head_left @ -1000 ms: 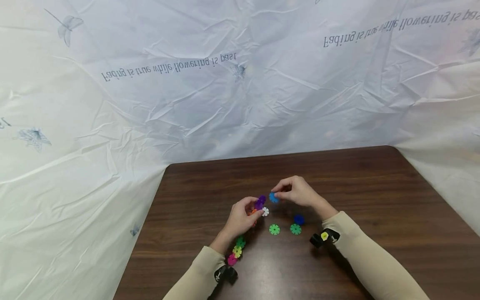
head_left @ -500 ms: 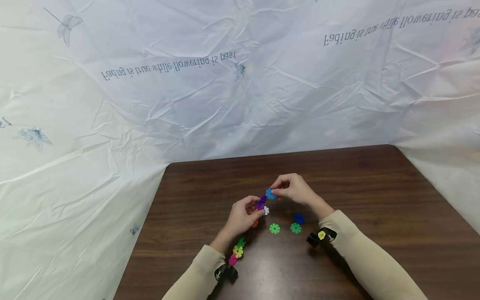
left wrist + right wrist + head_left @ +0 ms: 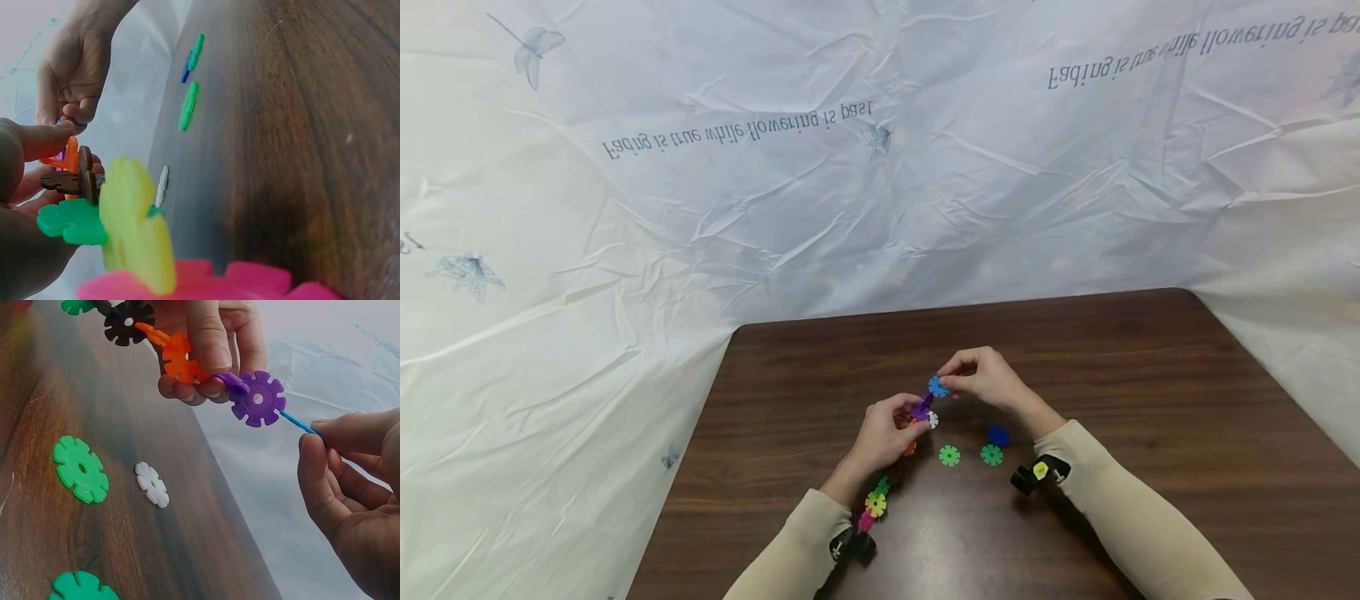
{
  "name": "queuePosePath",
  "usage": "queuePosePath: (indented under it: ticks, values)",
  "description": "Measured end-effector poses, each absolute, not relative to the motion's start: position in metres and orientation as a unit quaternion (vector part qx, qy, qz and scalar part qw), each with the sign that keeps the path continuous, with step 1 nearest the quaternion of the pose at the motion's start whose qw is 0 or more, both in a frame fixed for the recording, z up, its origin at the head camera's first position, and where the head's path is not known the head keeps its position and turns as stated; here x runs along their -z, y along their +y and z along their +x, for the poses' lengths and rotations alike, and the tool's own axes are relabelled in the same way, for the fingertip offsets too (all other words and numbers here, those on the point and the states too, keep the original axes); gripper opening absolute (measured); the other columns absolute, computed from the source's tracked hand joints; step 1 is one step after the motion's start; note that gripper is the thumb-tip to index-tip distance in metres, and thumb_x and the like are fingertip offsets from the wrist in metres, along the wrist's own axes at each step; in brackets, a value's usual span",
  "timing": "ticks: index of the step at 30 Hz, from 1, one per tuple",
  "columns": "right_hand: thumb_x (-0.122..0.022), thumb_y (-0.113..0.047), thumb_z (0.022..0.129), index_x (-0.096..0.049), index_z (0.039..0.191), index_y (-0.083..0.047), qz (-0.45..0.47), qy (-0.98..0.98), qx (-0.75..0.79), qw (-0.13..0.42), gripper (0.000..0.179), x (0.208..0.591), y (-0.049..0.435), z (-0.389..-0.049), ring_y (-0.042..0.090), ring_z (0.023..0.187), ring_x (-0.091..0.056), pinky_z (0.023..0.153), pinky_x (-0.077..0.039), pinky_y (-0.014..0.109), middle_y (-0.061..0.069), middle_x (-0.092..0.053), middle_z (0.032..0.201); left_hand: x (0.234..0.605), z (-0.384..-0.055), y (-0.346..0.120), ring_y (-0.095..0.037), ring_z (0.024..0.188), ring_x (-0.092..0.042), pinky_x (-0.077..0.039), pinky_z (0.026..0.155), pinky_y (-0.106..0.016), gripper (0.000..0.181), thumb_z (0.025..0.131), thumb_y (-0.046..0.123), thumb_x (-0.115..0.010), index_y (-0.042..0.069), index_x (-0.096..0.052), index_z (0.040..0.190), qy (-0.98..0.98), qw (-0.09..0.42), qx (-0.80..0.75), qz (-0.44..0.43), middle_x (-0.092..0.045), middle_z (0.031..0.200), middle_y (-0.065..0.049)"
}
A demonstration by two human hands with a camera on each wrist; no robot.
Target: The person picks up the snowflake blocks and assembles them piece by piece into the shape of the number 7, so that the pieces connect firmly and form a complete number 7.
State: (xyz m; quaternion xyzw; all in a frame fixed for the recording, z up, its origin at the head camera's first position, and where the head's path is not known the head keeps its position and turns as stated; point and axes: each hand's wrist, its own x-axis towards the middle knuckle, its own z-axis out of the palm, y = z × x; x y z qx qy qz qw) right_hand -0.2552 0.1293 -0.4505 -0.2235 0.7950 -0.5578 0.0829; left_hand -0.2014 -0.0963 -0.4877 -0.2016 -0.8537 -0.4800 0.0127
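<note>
My left hand (image 3: 880, 433) pinches a chain of notched plastic discs joined slot to slot, held above the table. In the left wrist view the chain runs from a pink disc (image 3: 250, 284) through a yellow disc (image 3: 134, 215), a green disc (image 3: 74, 222) and brown discs to orange ones. Its far end is a purple disc (image 3: 257, 399), beyond the orange disc (image 3: 181, 359) under my left thumb. Between thumb and forefinger my right hand (image 3: 992, 382) pinches a light blue disc (image 3: 295, 421), whose edge meets the purple disc's rim.
On the brown wooden table (image 3: 1112, 358) lie loose discs: a white one (image 3: 152, 485), a light green one (image 3: 950, 456), a darker green one (image 3: 992, 455) and a dark blue one (image 3: 997, 437). A white printed sheet (image 3: 925, 208) hangs behind the table's far edge.
My right hand has moved left with the light blue disc, bringing it up to the purple end of the chain. My left hand stays nearly in place while the chain turns slightly.
</note>
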Motion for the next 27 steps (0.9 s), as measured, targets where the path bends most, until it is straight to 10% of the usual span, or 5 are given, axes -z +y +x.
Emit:
queuePosePath:
  ticks: [27]
  values:
    - [-0.069,-0.01,0.09,-0.074,0.094,-0.007,-0.24,0.803,0.541,0.072,0.007,0.4589,0.1208,-0.2496,0.026,0.065,-0.066,0.063,-0.055,0.05,0.01,-0.07,0.084,0.4878,-0.1954,-0.0952,-0.008,0.062,-0.061,-0.052,0.049,-0.023,0.028,0.085,0.01,-0.076,0.004,-0.067,0.11,-0.851,-0.003,0.489,-0.193,-0.072,0.09,-0.008]
